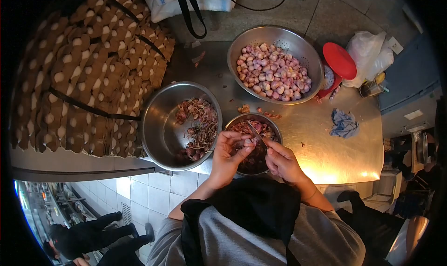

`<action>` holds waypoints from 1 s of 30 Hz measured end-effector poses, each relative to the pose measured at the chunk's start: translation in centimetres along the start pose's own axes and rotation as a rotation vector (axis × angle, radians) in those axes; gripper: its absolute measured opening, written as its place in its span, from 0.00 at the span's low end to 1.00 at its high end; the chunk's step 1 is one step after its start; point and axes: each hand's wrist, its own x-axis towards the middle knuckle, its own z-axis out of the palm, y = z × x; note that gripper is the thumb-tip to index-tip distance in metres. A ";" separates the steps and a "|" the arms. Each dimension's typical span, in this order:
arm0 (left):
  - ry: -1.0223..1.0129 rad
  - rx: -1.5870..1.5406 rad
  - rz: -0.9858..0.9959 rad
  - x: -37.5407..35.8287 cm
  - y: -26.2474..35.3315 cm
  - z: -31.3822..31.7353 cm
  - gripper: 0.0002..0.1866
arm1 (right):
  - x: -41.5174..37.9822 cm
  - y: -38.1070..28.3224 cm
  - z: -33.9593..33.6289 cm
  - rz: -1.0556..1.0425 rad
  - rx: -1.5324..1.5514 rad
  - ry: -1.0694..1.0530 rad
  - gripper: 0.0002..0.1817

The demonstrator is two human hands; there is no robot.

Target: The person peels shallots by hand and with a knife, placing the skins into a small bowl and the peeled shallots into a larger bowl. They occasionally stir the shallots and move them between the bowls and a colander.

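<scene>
My left hand [230, 156] pinches a small pale shallot [250, 142] between thumb and fingers. In my right hand [284, 161] is a knife [255, 131], its blade pointing up and left beside the shallot. Both hands are above a small metal bowl [278, 132] holding reddish peels and bulbs. To the left, a larger metal bowl [156, 121] contains shallots with dry roots and skins. Many pink-purple shallots [274, 72] fill part of a metal colander [235, 72] behind.
Stacked egg trays [84, 75] stand at the left. A red scale [340, 61], plastic bags [365, 56], a glass container [370, 89] and a blue cloth [344, 123] are on the right. Other people [88, 235] appear at the lower left and lower right.
</scene>
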 end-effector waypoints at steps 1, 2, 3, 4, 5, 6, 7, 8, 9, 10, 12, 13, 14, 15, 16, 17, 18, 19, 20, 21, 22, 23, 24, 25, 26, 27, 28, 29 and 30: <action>-0.005 -0.033 -0.020 0.0 0.0 -0.1 0.18 | 0.1 -0.1 0.0 0.009 0.006 -0.004 0.20; -0.010 -0.065 -0.041 0.1 0.0 -0.1 0.18 | 0.2 0.0 0.0 -0.008 -0.010 0.008 0.20; -0.016 -0.097 -0.062 0.1 0.0 -0.1 0.18 | 0.4 0.2 -0.1 -0.025 -0.026 0.019 0.20; -0.032 -0.123 -0.072 0.1 0.0 -0.1 0.17 | 0.6 0.4 -0.1 -0.042 -0.042 0.031 0.20; -0.047 -0.148 -0.082 0.0 0.0 -0.1 0.16 | 0.7 0.6 -0.2 -0.041 -0.046 0.067 0.20; -0.063 -0.173 -0.093 0.0 0.1 -0.1 0.15 | 0.8 0.7 -0.3 -0.040 -0.051 0.102 0.20; -0.061 -0.202 -0.112 0.0 0.3 -0.1 0.15 | 0.9 0.7 -0.4 -0.039 -0.055 0.137 0.20; -0.059 -0.230 -0.131 0.0 0.5 0.0 0.14 | 0.9 0.5 -0.4 -0.030 -0.011 0.137 0.20; -0.057 -0.259 -0.150 0.0 0.7 0.0 0.13 | 0.8 0.4 -0.3 -0.028 -0.011 0.130 0.21; -0.045 -0.262 -0.156 0.1 0.7 0.0 0.13 | 0.7 0.4 -0.3 -0.025 -0.011 0.123 0.21; -0.023 -0.267 -0.170 0.3 0.7 0.1 0.12 | 0.3 0.3 -0.1 -0.012 0.009 0.092 0.22; -0.013 -0.269 -0.161 0.3 0.7 0.2 0.12 | 0.1 0.2 0.1 0.000 0.029 0.068 0.22; -0.002 -0.272 -0.153 0.3 0.6 0.3 0.12 | -0.1 0.2 0.3 0.012 0.049 0.044 0.22; 0.010 -0.274 -0.144 0.3 0.6 0.3 0.12 | -0.2 0.4 0.5 0.007 0.046 0.032 0.23; 0.016 -0.257 -0.145 0.3 0.5 0.3 0.12 | -0.2 0.7 0.7 0.003 0.042 0.020 0.23; 0.023 -0.240 -0.147 0.2 0.4 0.2 0.12 | -0.2 1.0 0.9 -0.002 0.039 0.009 0.24; 0.029 -0.223 -0.148 0.2 0.3 0.1 0.12 | -0.1 1.1 1.0 -0.022 -0.005 0.020 0.24; 0.027 -0.212 -0.149 0.2 0.2 0.0 0.12 | 0.0 1.3 0.9 -0.059 -0.112 0.033 0.24; 0.024 -0.202 -0.149 0.3 0.0 -0.2 0.12 | 0.2 1.5 0.7 -0.096 -0.219 0.045 0.24; 0.023 -0.191 -0.148 0.2 0.0 -0.3 0.12 | 0.3 1.8 0.6 -0.117 -0.265 0.050 0.23; 0.024 -0.193 -0.141 0.2 0.0 -0.3 0.12 | 0.4 2.0 0.4 -0.138 -0.311 0.057 0.23; 0.023 -0.195 -0.134 0.2 0.0 -0.2 0.11 | 0.5 2.2 0.3 -0.144 -0.296 0.059 0.23; 0.023 -0.197 -0.128 0.2 0.1 -0.1 0.11 | 0.6 2.2 0.2 -0.126 -0.240 0.057 0.22; 0.017 -0.200 -0.128 0.2 0.1 -0.1 0.11 | 0.6 2.1 0.1 -0.107 -0.183 0.056 0.22; 0.012 -0.203 -0.129 0.2 0.1 -0.1 0.11 | 0.5 1.8 0.1 -0.063 -0.087 0.050 0.22; 0.006 -0.207 -0.129 0.2 0.2 -0.1 0.11 | 0.5 1.4 0.1 -0.019 0.010 0.044 0.21; 0.007 -0.215 -0.135 0.2 0.2 0.0 0.11 | 0.3 0.8 0.2 0.024 0.069 0.045 0.21; 0.008 -0.223 -0.141 0.2 0.3 0.0 0.11 | 0.1 0.1 0.3 0.066 0.127 0.046 0.21; 0.010 -0.231 -0.146 0.2 0.4 0.1 0.11 | 0.0 -0.2 0.3 0.109 0.186 0.045 0.21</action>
